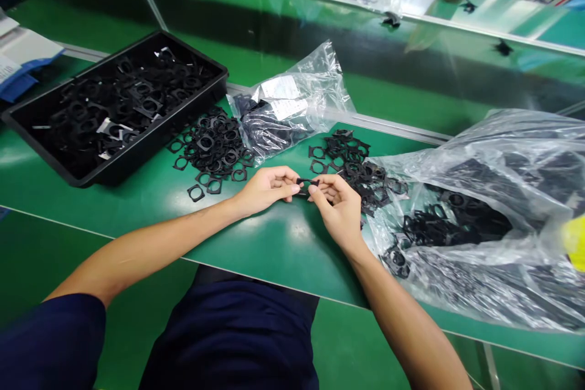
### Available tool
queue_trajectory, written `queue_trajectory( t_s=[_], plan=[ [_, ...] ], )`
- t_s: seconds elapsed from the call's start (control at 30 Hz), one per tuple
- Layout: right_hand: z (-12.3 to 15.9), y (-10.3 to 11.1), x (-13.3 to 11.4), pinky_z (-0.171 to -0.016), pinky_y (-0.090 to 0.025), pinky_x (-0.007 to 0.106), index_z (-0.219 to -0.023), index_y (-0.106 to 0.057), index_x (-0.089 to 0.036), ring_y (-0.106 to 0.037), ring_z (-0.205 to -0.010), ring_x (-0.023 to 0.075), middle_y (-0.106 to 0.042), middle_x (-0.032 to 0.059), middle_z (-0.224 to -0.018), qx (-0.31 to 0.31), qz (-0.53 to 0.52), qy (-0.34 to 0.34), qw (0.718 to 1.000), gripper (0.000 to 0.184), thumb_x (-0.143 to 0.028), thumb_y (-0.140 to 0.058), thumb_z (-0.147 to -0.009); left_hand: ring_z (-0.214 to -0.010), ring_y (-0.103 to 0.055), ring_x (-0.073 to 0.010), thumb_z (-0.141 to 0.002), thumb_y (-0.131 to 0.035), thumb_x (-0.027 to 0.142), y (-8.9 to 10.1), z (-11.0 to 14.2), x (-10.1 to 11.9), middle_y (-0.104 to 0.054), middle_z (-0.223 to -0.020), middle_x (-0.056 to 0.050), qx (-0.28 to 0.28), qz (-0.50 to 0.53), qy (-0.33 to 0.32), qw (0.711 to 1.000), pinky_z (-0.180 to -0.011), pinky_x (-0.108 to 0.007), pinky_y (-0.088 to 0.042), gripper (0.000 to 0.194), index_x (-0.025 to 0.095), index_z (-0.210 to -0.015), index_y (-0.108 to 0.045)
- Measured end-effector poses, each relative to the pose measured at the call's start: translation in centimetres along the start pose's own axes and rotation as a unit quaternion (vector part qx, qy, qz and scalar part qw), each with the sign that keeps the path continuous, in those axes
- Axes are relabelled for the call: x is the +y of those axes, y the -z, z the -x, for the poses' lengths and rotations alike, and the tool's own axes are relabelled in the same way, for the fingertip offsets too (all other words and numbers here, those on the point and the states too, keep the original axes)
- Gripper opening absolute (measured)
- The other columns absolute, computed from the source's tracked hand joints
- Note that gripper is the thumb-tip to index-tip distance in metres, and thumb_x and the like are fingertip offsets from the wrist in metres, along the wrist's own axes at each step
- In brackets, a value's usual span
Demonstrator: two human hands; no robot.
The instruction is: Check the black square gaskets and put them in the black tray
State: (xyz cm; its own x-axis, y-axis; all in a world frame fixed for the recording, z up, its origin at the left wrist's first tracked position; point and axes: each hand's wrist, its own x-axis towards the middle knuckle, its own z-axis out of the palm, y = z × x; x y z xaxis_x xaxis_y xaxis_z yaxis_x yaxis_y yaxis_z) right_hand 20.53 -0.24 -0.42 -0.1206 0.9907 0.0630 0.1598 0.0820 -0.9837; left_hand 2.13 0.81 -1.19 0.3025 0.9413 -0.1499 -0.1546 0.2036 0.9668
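Observation:
Between both hands, just above the green table, is a small black plastic frame (307, 181) with a round opening. My left hand (273, 186) pinches its left side between thumb and fingers. On the opposite side my right hand (337, 200) grips it the same way. Fingertips cover part of the frame, so its full outline is hidden. Beyond my left hand lies a pile of loose black ring-shaped frames (214, 145). A second pile of black frames (351, 161) spreads behind and beside my right hand.
A black tray (150, 131) full of similar parts stands at the left. At the back is a clear plastic bag (315, 82) with a white label. A large open plastic bag (503, 268) of black parts covers the right side. The table's front edge (274, 283) runs before my lap.

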Motion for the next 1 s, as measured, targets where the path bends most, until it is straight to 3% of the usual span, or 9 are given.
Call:
queue_trajectory(
  t_s=[1.0],
  plan=[
    [-0.06, 0.08, -0.16, -0.067, -0.057, 0.03, -0.091, -0.064, -0.022, -0.063, -0.065, 0.0137, -0.065, 0.0003, -0.077, -0.011, 0.007, 0.003, 1.0, 0.027, -0.046, -0.072, -0.085, -0.061, -0.062, -0.0102, -0.072, -0.082, 0.036, 0.06, 0.01, 0.11, -0.066, -0.074, -0.001, -0.008, -0.012, -0.003, 1.0, -0.064, -0.025, -0.053, 0.029, 0.013, -0.084, -0.068]
  ],
)
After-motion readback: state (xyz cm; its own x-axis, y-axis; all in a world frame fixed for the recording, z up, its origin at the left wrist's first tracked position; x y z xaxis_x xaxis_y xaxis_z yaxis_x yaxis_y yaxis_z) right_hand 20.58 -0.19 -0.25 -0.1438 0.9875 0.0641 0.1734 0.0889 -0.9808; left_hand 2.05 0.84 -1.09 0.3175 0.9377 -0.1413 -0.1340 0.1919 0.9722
